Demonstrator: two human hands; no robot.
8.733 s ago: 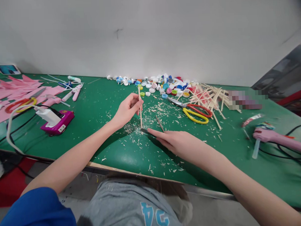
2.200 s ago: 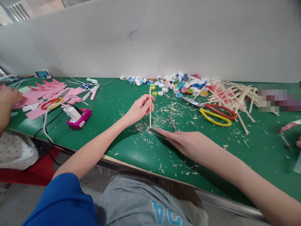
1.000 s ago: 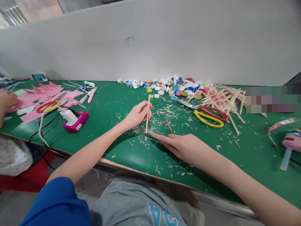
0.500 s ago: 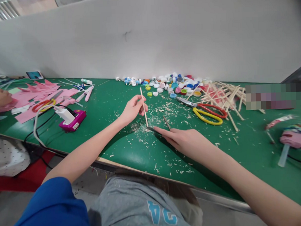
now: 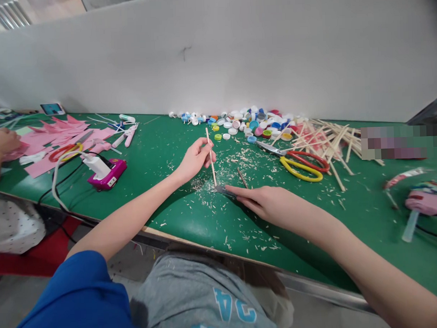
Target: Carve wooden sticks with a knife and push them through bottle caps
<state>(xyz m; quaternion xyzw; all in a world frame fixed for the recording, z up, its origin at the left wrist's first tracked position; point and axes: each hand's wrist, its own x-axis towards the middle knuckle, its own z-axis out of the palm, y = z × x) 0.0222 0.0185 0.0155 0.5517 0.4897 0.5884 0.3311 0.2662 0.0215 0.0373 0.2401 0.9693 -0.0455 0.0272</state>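
In the head view, the left hand (image 5: 196,160) has its grip pinched around a thin, pale wooden stick (image 5: 214,172), slightly tilted, jutting above the grip and reaching down toward the green worktop (image 5: 187,227). The right hand (image 5: 270,200) grips a flat, dark grey tool (image 5: 225,191) beside the stick's lower end.

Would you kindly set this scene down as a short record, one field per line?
Left hand: grips a slim wooden stick
Right hand: holds a flat blade at the stick's lower end
Surface: green tabletop, scattered wood shavings
Beyond the hands: plastic bottle caps
Right side: red-and-yellow-handled scissors
Far left: another person's hand
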